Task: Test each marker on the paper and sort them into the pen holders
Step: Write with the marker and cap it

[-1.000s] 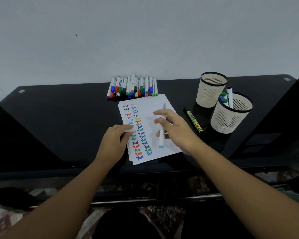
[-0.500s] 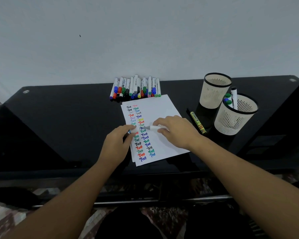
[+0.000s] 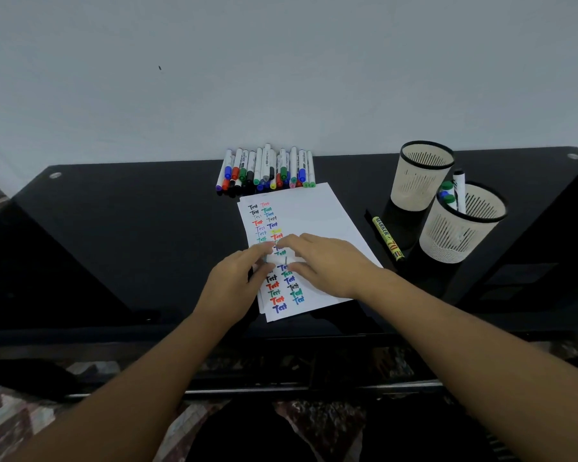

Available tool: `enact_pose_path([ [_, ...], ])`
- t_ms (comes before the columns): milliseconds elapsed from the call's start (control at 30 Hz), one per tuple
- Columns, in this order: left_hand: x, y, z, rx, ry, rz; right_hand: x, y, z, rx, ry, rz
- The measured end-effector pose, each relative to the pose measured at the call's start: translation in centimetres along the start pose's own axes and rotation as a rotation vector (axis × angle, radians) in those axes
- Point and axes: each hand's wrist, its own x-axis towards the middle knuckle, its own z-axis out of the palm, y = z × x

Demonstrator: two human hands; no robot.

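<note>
— Head view count?
— Two pen holders (image 3: 424, 175), one paper (image 3: 317, 221) on desk (image 3: 114, 235).
— Hands?
— Left hand (image 3: 234, 288) and right hand (image 3: 327, 265) both pinch one white marker (image 3: 282, 260) over the paper

I see a white marker (image 3: 282, 259) lying crosswise between my fingertips over the paper (image 3: 317, 215); marker row (image 3: 266, 170) beyond my hands, two holders (image 3: 424, 176) right.
</note>
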Motion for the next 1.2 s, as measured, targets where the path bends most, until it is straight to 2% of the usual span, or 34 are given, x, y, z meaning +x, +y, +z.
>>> enact_pose_path([
  [200, 0.0, -0.1, -0.2, 0.03, 0.004, -0.005, -0.3, -0.3, 0.0, 0.188, 0.021, 0.019],
  [533, 0.5, 0.0, -0.1, -0.095, -0.09, -0.119, -0.2, -0.1, 0.5, 0.108, 0.084, -0.034],
  [700, 1.2, -1.2, 0.7, 0.156, -0.166, -0.101, -0.4, 0.4, 0.2, 0.216, 0.115, 0.043],
  [867, 1.2, -1.1, 0.6, 0.189, -0.169, -0.111, -0.8, 0.6, 0.0, 0.242, 0.165, 0.046],
  [1033, 1.3, -1.1, 0.6, 0.223, -0.176, -0.111, -0.6, 0.8, -0.2, 0.406, 0.185, 0.091],
  [1200, 1.3, -1.0, 0.6, 0.226, -0.185, -0.13, -0.8, 1.1, -1.6, 0.651, 0.223, 0.253],
])
